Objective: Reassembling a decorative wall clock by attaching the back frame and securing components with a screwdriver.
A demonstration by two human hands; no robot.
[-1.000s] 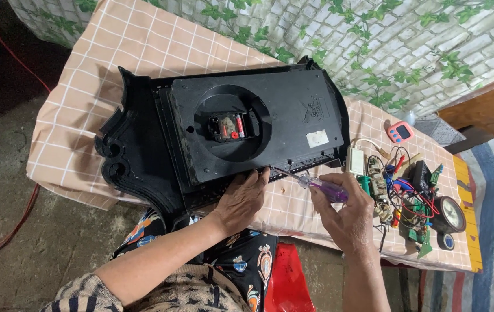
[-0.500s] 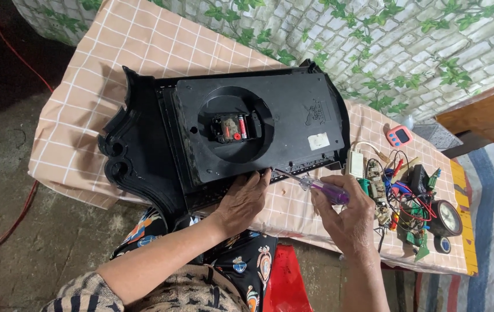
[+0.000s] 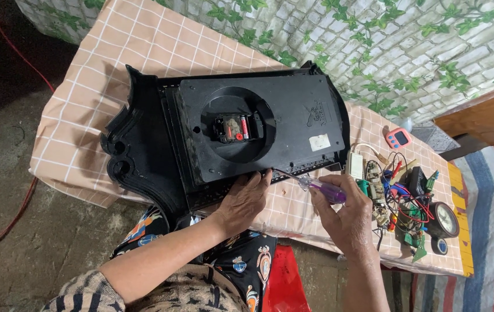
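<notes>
A large black wall clock [image 3: 258, 127] lies face down on the checked tablecloth [image 3: 85, 98], its back showing a small movement [image 3: 233, 127] with a red battery in a round recess. My left hand [image 3: 244, 199] rests on the clock's near edge, fingers pressed against the rim. My right hand [image 3: 345, 216] grips a screwdriver [image 3: 316, 186] with a clear purple handle; its metal tip points at the clock's near edge beside my left fingertips.
Right of the clock lies a heap of circuit boards and coloured wires [image 3: 400, 196], a small round clock [image 3: 444, 219] and a small pink timer [image 3: 398, 138]. A red cable [image 3: 10, 214] runs over the concrete floor at left. A wooden bench [image 3: 489, 115] stands at right.
The view has shifted slightly. Both hands stay at the clock's near edge, the screwdriver tip held at the same spot.
</notes>
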